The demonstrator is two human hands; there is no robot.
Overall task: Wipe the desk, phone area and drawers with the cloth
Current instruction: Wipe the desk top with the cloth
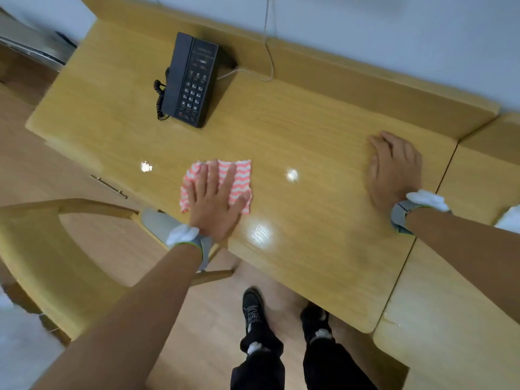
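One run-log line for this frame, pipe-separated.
stage: wiping desk | left hand: flat on pink zigzag cloth | right hand: flat on desk, bracing | telephone: untouched, behind cloth

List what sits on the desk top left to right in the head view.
phone → cloth under the flat left hand → right hand resting flat near the desk's right end.

left hand [214, 198] flat, fingers [203, 175] spread (palm down), right hand [394, 170] flat, both arms extended
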